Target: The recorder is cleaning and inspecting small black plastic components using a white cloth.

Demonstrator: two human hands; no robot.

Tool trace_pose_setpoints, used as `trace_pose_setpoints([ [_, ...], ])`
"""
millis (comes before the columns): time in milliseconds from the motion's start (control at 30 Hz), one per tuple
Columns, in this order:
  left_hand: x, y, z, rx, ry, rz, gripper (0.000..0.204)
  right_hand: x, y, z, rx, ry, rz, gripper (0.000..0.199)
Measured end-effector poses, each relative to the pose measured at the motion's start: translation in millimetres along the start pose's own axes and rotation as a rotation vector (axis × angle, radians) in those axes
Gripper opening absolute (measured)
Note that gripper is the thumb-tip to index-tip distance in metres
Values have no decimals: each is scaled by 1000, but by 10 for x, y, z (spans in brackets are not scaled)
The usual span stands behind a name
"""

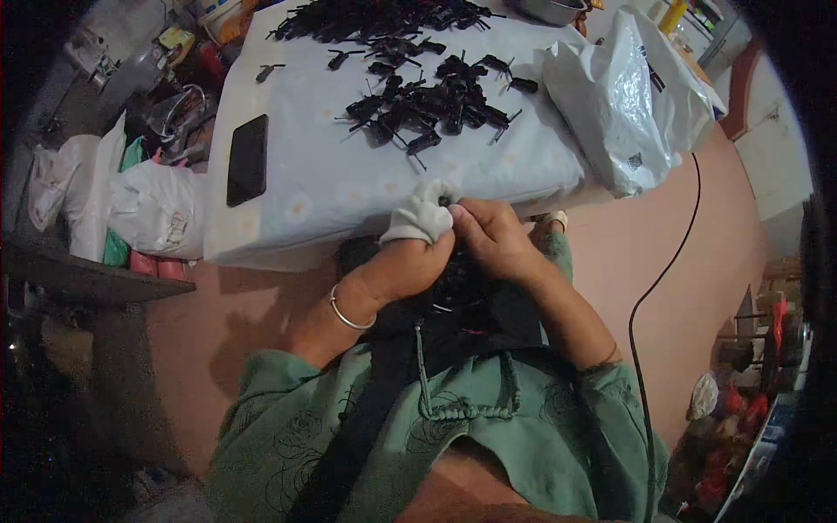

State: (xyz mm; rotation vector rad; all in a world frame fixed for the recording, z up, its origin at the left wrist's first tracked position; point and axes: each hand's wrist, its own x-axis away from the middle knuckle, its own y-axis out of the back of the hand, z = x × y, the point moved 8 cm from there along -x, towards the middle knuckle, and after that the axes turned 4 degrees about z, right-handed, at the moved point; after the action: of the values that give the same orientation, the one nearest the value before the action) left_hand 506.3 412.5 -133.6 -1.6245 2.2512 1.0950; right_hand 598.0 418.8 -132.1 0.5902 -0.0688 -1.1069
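Note:
My left hand (420,225) wears a white glove over its fingers and is closed around a small black piece (445,201), of which only a dark end shows. Against it, the bare thumb and fingers of my right hand (495,235) are pinched together; what lies between them is hidden. Both hands meet just off the near edge of the table (323,192). Beyond them lies a loose pile of small black plastic parts with thin stems (436,105). More dark parts (453,283) seem to sit in my lap, below my wrists.
A larger heap of black parts (357,19) covers the table's far side, with one stray part (268,72) at left. A black phone (248,160) lies near the left edge. A white plastic bag (619,105) stands at right. A black cable (649,296) trails down the right side.

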Motion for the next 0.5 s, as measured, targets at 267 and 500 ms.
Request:
trace_pose_setpoints([
  [267, 6, -14, -47, -20, 108, 79, 24, 57, -157, -326, -283, -144, -2, 31],
  [500, 10, -104, -37, -283, 108, 369, 21, -157, 330, -119, 445, -157, -116, 29],
])
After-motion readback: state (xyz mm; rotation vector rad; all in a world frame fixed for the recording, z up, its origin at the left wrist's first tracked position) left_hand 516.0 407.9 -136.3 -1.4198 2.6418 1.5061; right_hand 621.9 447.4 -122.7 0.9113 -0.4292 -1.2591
